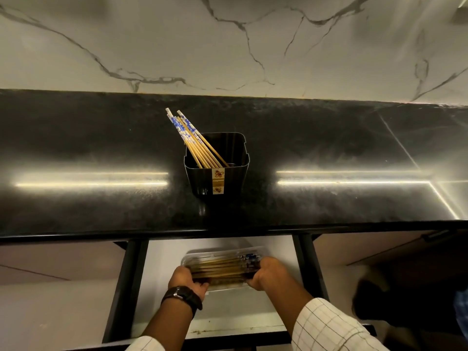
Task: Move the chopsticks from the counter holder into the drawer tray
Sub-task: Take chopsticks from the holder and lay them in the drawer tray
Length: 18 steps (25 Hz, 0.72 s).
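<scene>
Both hands reach into the open drawer [157, 262]. The left grip [188, 281] and right grip [266, 273] clasp opposite ends of a chopstick bundle [220, 268] lying in the clear tray [202, 254], long axis 9-to-3 o'clock, patterned ends toward 3. The remaining chopsticks [192, 138] lean toward 11 o'clock in the black holder [228, 178] on the counter [76, 148].

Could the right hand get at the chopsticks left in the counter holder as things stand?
Probably yes. The chopsticks stick up out of the open-topped holder with nothing around them, but the right hand is busy at the drawer tray now.
</scene>
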Each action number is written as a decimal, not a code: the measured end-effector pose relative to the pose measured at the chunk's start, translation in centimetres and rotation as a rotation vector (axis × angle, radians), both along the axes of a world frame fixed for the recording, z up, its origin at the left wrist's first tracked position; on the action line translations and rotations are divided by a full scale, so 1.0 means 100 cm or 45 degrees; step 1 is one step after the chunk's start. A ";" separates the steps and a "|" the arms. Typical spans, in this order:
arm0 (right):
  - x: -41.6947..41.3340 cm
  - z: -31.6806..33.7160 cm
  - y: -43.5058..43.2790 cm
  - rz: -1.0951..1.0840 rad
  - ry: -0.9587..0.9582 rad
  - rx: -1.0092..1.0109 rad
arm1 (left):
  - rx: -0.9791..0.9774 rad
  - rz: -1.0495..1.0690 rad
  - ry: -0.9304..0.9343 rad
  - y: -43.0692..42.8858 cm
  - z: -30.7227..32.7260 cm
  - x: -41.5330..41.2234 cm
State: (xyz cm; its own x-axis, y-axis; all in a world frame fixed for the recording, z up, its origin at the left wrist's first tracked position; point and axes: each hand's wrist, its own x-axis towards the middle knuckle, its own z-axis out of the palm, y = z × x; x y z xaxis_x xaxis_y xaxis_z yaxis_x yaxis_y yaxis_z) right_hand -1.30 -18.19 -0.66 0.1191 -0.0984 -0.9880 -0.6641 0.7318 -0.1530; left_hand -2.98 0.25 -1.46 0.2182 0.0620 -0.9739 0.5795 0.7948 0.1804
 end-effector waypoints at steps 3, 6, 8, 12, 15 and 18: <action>0.007 -0.003 0.005 0.081 -0.017 -0.041 | 0.012 0.050 0.003 -0.003 0.006 0.007; 0.013 -0.007 0.005 0.197 -0.065 -0.126 | 0.049 0.027 -0.018 -0.007 0.013 0.009; 0.015 -0.009 0.006 0.214 -0.080 -0.117 | 0.073 0.001 -0.030 -0.009 0.017 0.008; 0.009 -0.004 0.006 0.184 -0.123 0.049 | 0.060 -0.018 -0.066 -0.007 0.015 0.008; 0.005 0.015 0.005 0.115 -0.172 0.056 | 0.078 0.011 -0.109 -0.004 0.023 0.006; -0.003 0.043 0.009 0.038 -0.271 0.024 | 0.104 0.026 -0.228 -0.007 0.045 0.003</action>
